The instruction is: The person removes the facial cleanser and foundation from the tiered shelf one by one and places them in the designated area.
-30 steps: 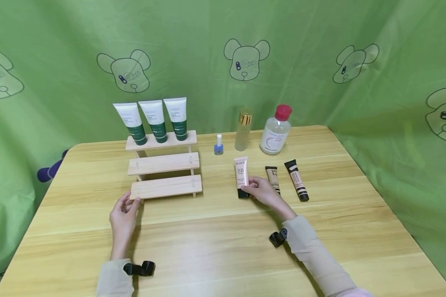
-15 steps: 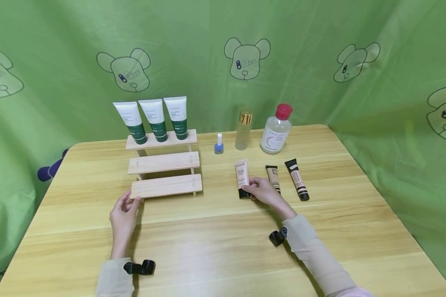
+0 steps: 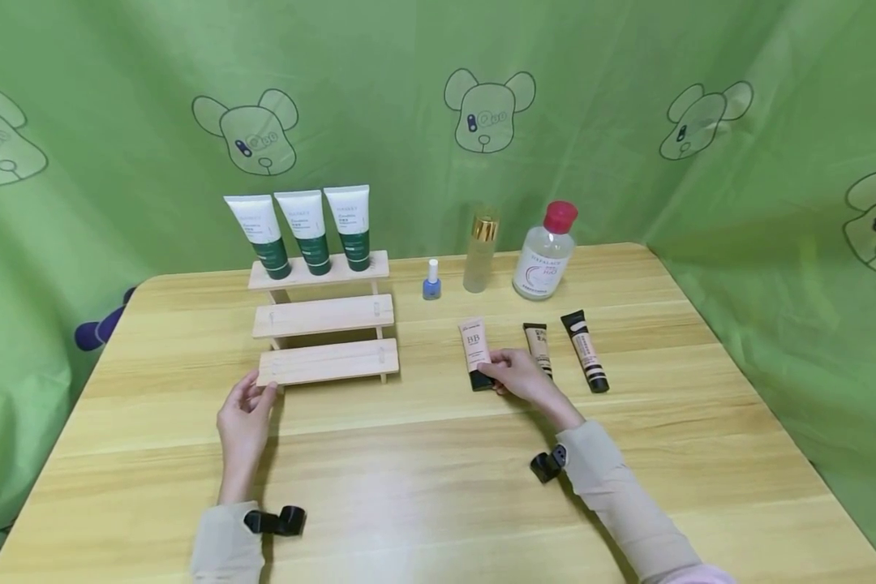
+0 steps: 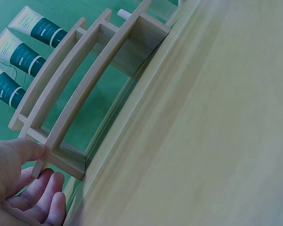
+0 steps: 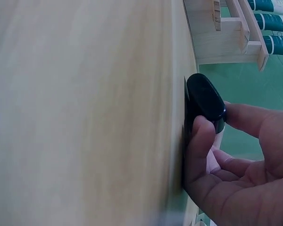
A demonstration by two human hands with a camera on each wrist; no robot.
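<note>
My left hand (image 3: 244, 418) pinches the left end of the lowest step of a three-tier wooden display rack (image 3: 328, 362). In the left wrist view the thumb (image 4: 30, 149) lies on top of that step, with fingers beneath. Three white-and-green squeeze tubes (image 3: 310, 233) stand cap down on the top tier. My right hand (image 3: 521, 377) grips a pink BB cream tube (image 3: 474, 345) near its black cap, close over the table. From the right wrist, the cap (image 5: 205, 96) shows between thumb and fingers; most of the tube's body is hidden there.
Right of the right hand lie a beige tube (image 3: 538, 347) and a black-and-pink tube (image 3: 586, 353). Behind stand a blue nail polish bottle (image 3: 431, 281), a gold-capped bottle (image 3: 479, 253) and a red-capped bottle (image 3: 545, 253). A green curtain (image 3: 380, 105) hangs behind the table (image 3: 409, 470).
The upper end of the BB cream tube has sunk toward the table, so it lies flatter, still in my right hand. The left hand keeps its grip on the rack.
</note>
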